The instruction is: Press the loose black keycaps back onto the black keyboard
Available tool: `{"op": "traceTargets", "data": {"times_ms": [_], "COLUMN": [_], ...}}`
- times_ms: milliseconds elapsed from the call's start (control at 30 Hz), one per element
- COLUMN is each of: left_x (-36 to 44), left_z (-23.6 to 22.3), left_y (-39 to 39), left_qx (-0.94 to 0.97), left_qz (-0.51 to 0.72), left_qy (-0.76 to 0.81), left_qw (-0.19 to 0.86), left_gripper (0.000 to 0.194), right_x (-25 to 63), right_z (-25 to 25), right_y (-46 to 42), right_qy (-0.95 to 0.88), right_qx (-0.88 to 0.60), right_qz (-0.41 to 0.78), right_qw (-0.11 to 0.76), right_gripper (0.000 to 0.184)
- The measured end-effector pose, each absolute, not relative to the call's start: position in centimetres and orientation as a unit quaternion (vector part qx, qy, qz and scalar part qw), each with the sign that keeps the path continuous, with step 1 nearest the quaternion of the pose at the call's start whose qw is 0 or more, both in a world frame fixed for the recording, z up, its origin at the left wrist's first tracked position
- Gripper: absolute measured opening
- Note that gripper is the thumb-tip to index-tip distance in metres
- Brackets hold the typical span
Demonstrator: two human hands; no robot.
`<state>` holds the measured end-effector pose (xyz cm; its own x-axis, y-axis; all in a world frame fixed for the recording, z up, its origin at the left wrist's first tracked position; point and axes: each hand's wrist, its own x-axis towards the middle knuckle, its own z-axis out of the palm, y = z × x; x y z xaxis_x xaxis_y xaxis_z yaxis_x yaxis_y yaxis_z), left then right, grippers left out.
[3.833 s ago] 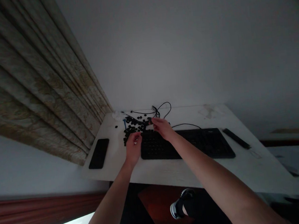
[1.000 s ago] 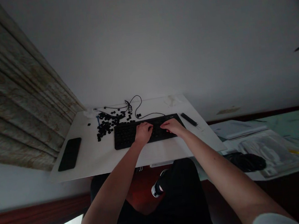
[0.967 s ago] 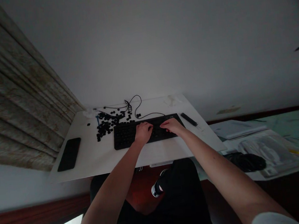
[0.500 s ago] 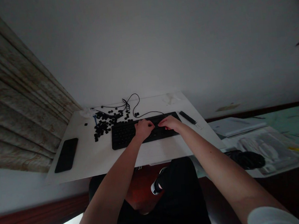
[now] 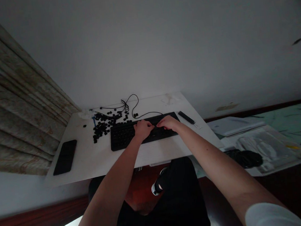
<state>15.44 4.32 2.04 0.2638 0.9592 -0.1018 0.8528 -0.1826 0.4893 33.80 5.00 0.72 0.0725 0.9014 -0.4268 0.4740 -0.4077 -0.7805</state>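
Observation:
A black keyboard (image 5: 122, 139) lies across the white table (image 5: 91, 164). Both my hands rest on its right half, close together. My left hand (image 5: 142, 128) is curled, with its fingers bent down onto the keys. My right hand (image 5: 168, 122) points left, its fingers pressed together against the top rows of keys. What either hand grips, if anything, is too small to see. A heap of several loose black keycaps (image 5: 101, 126) lies just left of the keyboard's far corner, next to a small blue tool (image 5: 94, 120).
A black phone (image 5: 65, 161) lies near the table's left edge. A tangled black cable (image 5: 130, 106) runs at the back. A slim black bar (image 5: 186, 117) sits right of the keyboard. Curtains hang left. Papers and a plastic sleeve (image 5: 264, 145) cover a lower surface right.
Over the last seconds both hands left the keycap heap for the keyboard's right half. Over the last second they stayed there; the view shifted slightly.

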Motion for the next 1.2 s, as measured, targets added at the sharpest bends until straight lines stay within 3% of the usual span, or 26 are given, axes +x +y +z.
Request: {"op": "traceTargets", "data": {"times_ms": [367, 833, 1000, 1200], "left_x": [15.6, 16.0, 15.4, 14.5], "left_z": [2.4, 2.0, 1.6, 1.3], "left_y": [4.2, 4.8, 5.3, 5.8], "left_qx": [0.760, 0.774, 0.770, 0.764], "left_qz": [0.093, 0.058, 0.072, 0.106], "left_qy": [0.599, 0.594, 0.587, 0.571], "left_qw": [0.235, 0.212, 0.239, 0.282], "left_gripper": [0.020, 0.019, 0.017, 0.022], "right_x": [33.1, 33.0, 33.2, 34.3], "right_z": [-0.1, 0.9, 0.7, 0.0], "right_y": [4.1, 4.0, 4.2, 3.3], "right_qy": [-0.539, -0.628, -0.604, -0.580], "right_qx": [-0.698, -0.698, -0.686, -0.659], "right_qz": [0.395, 0.314, 0.369, 0.395], "right_qw": [0.256, 0.140, 0.168, 0.271], "right_gripper": [0.019, 0.017, 0.016, 0.014]}}
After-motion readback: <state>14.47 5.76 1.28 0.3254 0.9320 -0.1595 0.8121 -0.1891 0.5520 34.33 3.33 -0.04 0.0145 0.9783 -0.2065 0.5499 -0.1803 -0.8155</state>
